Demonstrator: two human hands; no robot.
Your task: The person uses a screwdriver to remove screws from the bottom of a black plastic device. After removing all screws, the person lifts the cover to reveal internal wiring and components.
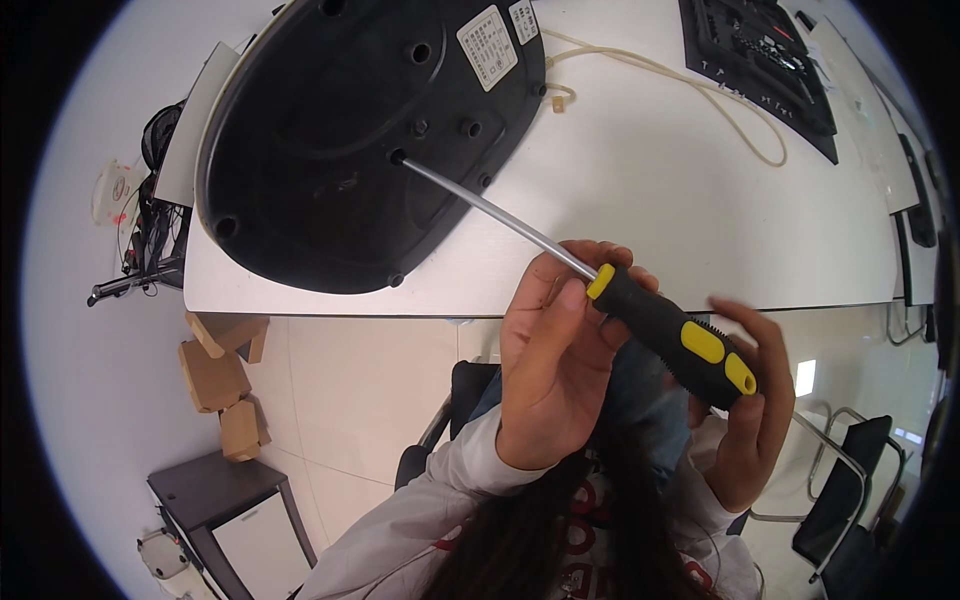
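A long screwdriver [650, 318] with a black and yellow handle slants across the middle of the view. Its metal shaft reaches into a round hole in the black underside of an oval appliance base [310, 130]; the tip is hidden in there. My left hand [555, 370] pinches the shaft just where it meets the handle, thumb on the near side. At the butt end, my right hand [755, 410] curls loosely round the handle, with fingertips touching it and one finger lifted off and blurred. More screw holes and two white labels mark the base.
The base lies upturned on a white table [640, 190]. A cream cable [700, 90] loops beyond it, and a black mat [765, 70] with small metal parts lies at the far right. Cardboard boxes [215, 375], a dark side table [215, 485] and a black chair [850, 480] stand below.
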